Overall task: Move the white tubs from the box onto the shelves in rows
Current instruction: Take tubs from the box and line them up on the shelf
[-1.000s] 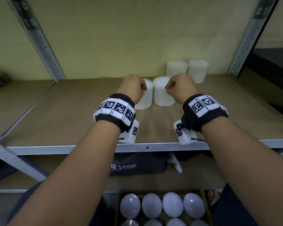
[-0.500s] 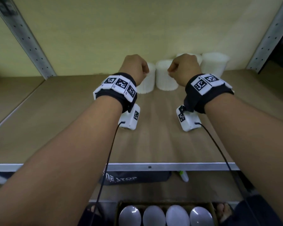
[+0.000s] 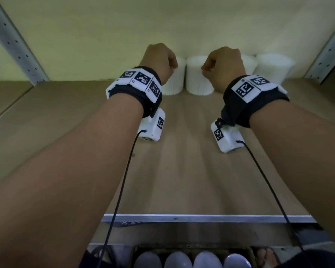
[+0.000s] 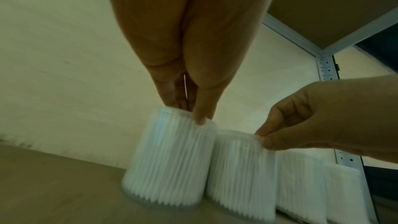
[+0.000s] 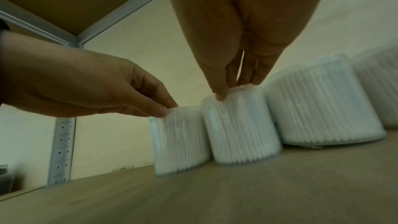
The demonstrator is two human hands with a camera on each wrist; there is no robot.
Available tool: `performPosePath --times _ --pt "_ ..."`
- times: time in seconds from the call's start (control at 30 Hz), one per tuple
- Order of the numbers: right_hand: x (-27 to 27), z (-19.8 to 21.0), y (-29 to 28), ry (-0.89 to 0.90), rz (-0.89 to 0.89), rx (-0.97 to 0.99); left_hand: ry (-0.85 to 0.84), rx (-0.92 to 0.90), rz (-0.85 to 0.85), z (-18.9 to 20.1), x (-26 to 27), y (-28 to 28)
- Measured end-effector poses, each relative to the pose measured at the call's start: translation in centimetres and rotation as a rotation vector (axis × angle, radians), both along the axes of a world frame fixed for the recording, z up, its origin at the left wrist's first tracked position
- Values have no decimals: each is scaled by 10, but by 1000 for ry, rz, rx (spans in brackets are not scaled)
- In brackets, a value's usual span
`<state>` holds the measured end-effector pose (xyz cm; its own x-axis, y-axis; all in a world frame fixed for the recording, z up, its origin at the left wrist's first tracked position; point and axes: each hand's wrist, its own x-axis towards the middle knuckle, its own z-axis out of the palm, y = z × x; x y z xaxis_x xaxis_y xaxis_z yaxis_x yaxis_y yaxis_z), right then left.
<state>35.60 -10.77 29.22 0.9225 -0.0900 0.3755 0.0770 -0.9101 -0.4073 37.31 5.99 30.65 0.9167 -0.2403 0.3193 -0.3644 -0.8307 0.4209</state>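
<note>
Several white tubs stand in a row against the back wall of the wooden shelf [image 3: 182, 161]. My left hand [image 3: 161, 59] pinches the top rim of the leftmost tub [image 4: 170, 159], thumb in front and fingers behind. My right hand [image 3: 220, 63] pinches the top of the second tub [image 5: 243, 125] in the same way. Both tubs stand upright on the shelf board, touching each other. To their right are a third tub [image 5: 323, 105] and a fourth tub [image 3: 273, 68]. The cardboard box [image 3: 190, 248] below holds several more white tubs [image 3: 178, 262].
Perforated metal uprights [image 3: 17, 45] frame the shelf at both back corners. A metal rail [image 3: 201, 217] edges the front of the shelf. Bare board runs left of the row and in front of it. Cables hang from both wrist cameras. A lower shelf sits behind the box.
Both hands have carried their tubs from mid-shelf back to the wall, in line with the two tubs that stood there. The head view has moved closer.
</note>
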Motion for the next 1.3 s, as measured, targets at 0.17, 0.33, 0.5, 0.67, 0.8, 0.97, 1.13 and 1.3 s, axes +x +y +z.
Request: performPosePath --times 0.17,0.33,0.5,0.67,0.8,0.97,1.13,1.3 --pt "3 -2 -5 -5 17 25 -8 -2 2 -1 5 1" --pt "-8 4 -4 46 72 -5 31 122 0 3 0 -3" --pt "-32 25 -3 292 135 -221 136 250 -41 11 -21 4" --pt "-75 29 -4 304 124 -135 132 182 -44 6 -63 15" --pt "-123 23 -8 326 127 -116 182 129 -46 3 -111 19" --pt "-186 10 -12 274 97 -47 189 108 -99 0 -176 12" --pt "-244 0 -19 268 73 -17 181 97 -167 -7 -232 -4" --pt "-296 -24 -30 232 29 57 195 129 -240 -23 -271 -20"
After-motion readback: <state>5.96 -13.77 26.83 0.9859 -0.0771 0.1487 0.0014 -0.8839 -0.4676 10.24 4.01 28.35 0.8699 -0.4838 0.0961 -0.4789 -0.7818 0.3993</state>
